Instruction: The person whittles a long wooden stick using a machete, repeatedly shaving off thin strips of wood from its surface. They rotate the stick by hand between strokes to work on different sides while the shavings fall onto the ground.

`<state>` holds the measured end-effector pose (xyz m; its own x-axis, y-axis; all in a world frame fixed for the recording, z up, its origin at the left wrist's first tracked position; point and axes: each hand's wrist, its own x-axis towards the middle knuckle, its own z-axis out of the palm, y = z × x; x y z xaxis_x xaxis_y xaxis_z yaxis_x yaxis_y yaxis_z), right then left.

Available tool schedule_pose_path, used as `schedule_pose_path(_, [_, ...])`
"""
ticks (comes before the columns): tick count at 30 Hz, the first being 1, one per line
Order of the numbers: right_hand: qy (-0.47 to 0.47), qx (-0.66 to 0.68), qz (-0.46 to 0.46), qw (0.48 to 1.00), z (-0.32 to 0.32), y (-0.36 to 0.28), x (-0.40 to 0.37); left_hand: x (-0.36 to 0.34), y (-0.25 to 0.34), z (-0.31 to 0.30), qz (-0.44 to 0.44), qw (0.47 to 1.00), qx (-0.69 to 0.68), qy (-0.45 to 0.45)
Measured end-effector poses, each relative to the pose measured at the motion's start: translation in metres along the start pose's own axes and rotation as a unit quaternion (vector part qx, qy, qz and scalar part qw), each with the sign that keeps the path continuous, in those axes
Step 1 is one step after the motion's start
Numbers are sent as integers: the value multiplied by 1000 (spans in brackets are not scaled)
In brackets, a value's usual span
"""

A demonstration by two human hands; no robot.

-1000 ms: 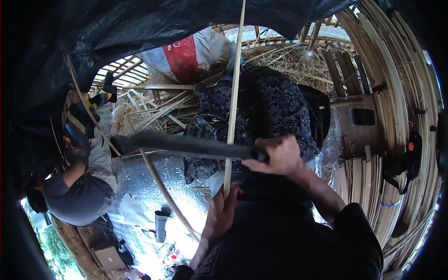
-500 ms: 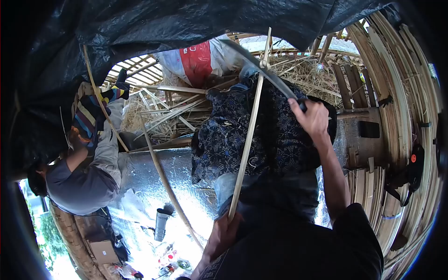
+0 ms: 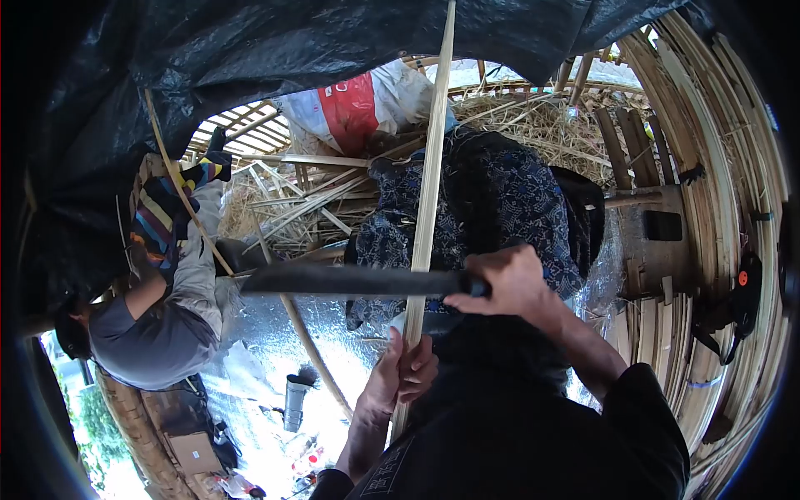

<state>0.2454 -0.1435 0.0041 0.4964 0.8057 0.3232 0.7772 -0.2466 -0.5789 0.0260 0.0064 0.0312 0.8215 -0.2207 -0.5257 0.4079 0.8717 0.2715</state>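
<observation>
Black plastic [image 3: 250,50] hung over the top of the hut. A shiny mat [image 3: 258,333] lay on the floor below me. Flat bamboo slats [image 3: 725,167] stood stacked in a curve along the right side. Straw [image 3: 533,117] was piled at the back, near a red and white sack [image 3: 358,100]. A blue cloth [image 3: 508,200] with small patterns lay over something in front of me.

My left hand [image 3: 400,375] was low, near my body. Its fingers [image 3: 421,371] were curled around a long, thin strip [image 3: 429,192] of pale bamboo. The strip stood almost straight up and ran past the top of the view.

My right hand [image 3: 504,279] was a bit higher and to the right. Its fingers [image 3: 483,262] were shut tight around the handle of a long knife [image 3: 350,282]. The dark blade lay flat and pointed to the left. It crossed the strip just above my left hand. I could not tell if the blade bit into the strip.

Another person [image 3: 158,333] in a grey top sat at the left, well apart from me, with a thin stick [image 3: 179,187] beside them. A dark cup [image 3: 296,400] stood on the mat near them.
</observation>
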Motion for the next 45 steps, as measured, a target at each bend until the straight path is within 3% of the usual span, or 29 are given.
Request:
schedule_pose_path(2, [-20, -6, -53, 998, 9, -11, 1, 5, 1, 13, 71, 980, 170, 80])
schedule_pose_path(6, [-34, 21, -94, 995, 17, -23, 5, 4, 0, 31, 137, 935, 296, 136])
schedule_pose_path(8, [-17, 17, -101, 995, 22, -21, 5, 6, -7, 34, 164, 886, 339, 271])
schedule_pose_path(11, [-13, 28, -75, 997, 24, -17, 2, 6, 8, 35, 131, 878, 404, 219])
schedule_pose_path(15, [-37, 21, -56, 998, 19, -17, -2, 7, 7, 42, 106, 877, 393, 255])
schedule_pose_path(18, [28, -36, -106, 993, 13, 3, 3, 1, 0, 40, 108, 870, 409, 255])
schedule_pose_path(20, [46, -94, -45, 993, 2, 34, 8, -11, -10, 36, 213, 754, 571, 244])
schedule_pose_path(21, [59, -95, 41, 993, 1, 49, 9, -21, -10, 44, 115, 825, 471, 291])
schedule_pose_path(23, [53, -138, 177, 973, -5, 68, 14, -28, -12, 44, 98, 828, 467, 293])
schedule_pose_path(24, [50, -138, 171, 974, -3, 68, 12, -28, -14, 44, 83, 831, 464, 296])
schedule_pose_path(27, [75, -71, 15, 995, 3, 40, 1, -12, -8, 47, 101, 831, 467, 284])
schedule_pose_path(28, [37, -29, -44, 998, 1, 26, 0, -8, -6, 48, 100, 831, 469, 282])
schedule_pose_path(30, [-12, -83, -111, 990, -5, 8, -1, 1, -2, 51, 96, 837, 463, 274])
schedule_pose_path(31, [-11, -85, -106, 991, -4, 14, -1, 3, -7, 45, 92, 837, 466, 270])
schedule_pose_path(33, [25, -83, -30, 996, 2, 35, 1, -1, -23, 29, 252, 741, 567, 256])
schedule_pose_path(34, [4, -111, 37, 993, 1, 44, 1, -2, -22, 30, 250, 741, 569, 256])
schedule_pose_path(36, [15, -127, 19, 992, 11, 46, 1, -1, -18, 35, 144, 763, 555, 299])
schedule_pose_path(40, [46, -142, 30, 988, 20, 28, -2, -2, -17, 24, 171, 769, 541, 293])
schedule_pose_path(43, [-3, -94, -58, 994, 22, 17, -10, -1, -14, 24, 142, 772, 538, 307])
schedule_pose_path(45, [2, -110, -68, 992, 13, 22, -6, 0, -22, 15, 191, 745, 568, 292])
